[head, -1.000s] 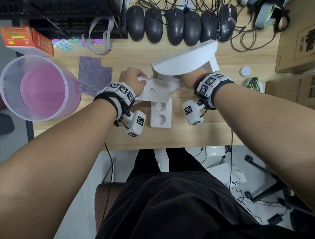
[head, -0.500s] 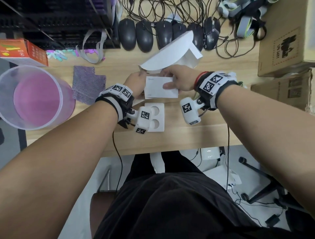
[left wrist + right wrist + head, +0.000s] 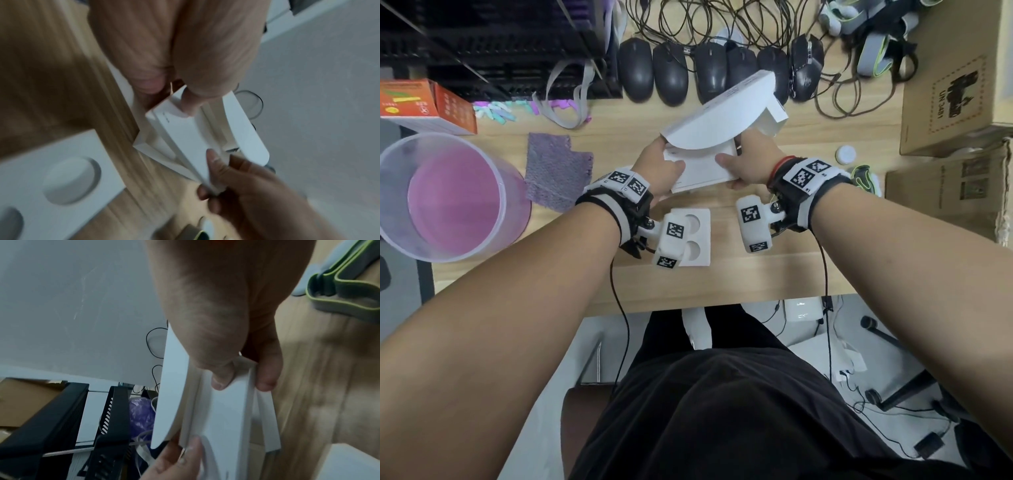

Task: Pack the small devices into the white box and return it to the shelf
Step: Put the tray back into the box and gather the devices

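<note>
The white box sits mid-desk with its curved lid raised. A flat white insert lies tilted under the lid, over the box mouth. My left hand pinches its left edge and my right hand pinches its right edge. In the left wrist view my thumb presses the insert. In the right wrist view thumb and fingers clamp the insert beside the lid. A white tray with two round empty recesses lies nearer me. A small white round device lies to the right.
A row of black mice and tangled cables lie behind the box. A clear tub and a purple cloth are at the left, an orange carton at the far left. Cardboard boxes stand at the right.
Both hands and the box have shifted away from me. The right hand came out from under the lid and took the insert's right edge; the insert now lies flatter under the lid.
</note>
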